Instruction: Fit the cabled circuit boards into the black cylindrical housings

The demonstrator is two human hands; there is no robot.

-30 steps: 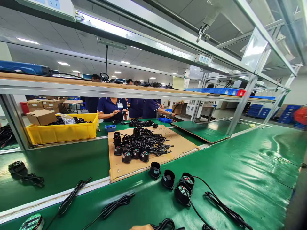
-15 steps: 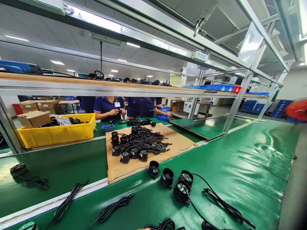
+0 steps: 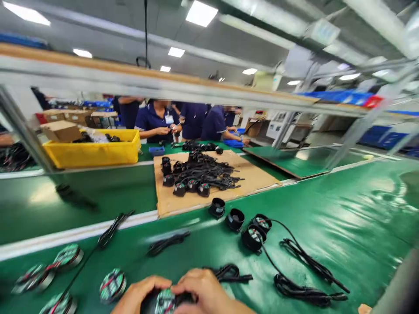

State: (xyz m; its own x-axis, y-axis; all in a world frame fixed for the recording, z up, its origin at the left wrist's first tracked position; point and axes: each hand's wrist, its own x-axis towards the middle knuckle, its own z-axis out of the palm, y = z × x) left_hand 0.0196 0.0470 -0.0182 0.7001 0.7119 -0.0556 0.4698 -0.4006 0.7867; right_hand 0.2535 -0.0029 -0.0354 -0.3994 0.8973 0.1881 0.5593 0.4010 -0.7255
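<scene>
At the bottom edge of the head view both my hands close around one round black housing with a green circuit board [image 3: 166, 301] in its top. My left hand [image 3: 135, 297] cups its left side and my right hand [image 3: 204, 291] covers its right side. A coiled black cable [image 3: 231, 272] lies just behind my right hand. Several loose round circuit boards [image 3: 113, 284] lie on the green mat [image 3: 327, 218] to the left of my hands. Three black housings [image 3: 252, 235] stand further back, one with a long cable [image 3: 304, 279] trailing right.
A cardboard sheet [image 3: 258, 179] carries several black housings with tangled cables. A yellow bin [image 3: 94, 152] with boxes stands at the back left. Co-workers in dark blue shirts [image 3: 157, 120] work across the line. A metal shelf rail [image 3: 131, 83] runs overhead.
The camera has tilted down, bringing my hands and the circuit boards at the near edge into sight. Both hands now hold a housing that was out of view before.
</scene>
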